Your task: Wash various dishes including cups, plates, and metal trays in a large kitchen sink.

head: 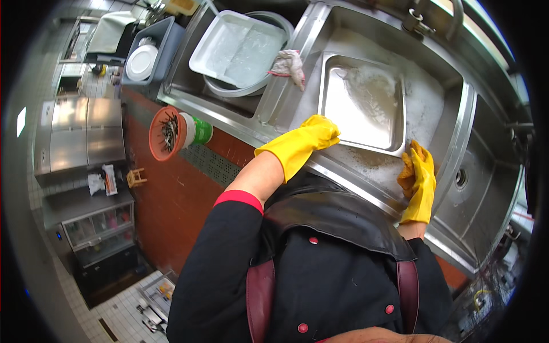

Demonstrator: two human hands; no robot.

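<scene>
A rectangular stainless-steel food pan [358, 113] lies tilted in the sudsy water of the middle sink [446, 73]. Some cloudy water and foam sit inside the pan. My left hand [321, 130], in a yellow rubber glove, is closed at the pan's near left corner; its fingertips are partly hidden. In my right hand [420, 176], gloved the same way, is an orange-brown cloth [405, 175]. That hand is beside the pan's near right corner, and whether the cloth touches the rim is hard to tell.
A white rectangular tub [238, 47] of water rests on a round basin [218, 89] in the left sink. A wet rag [289, 66] drapes over the divider. To the right is a sink with a drain [461, 178]. An orange bucket [154, 133] of utensils stands left.
</scene>
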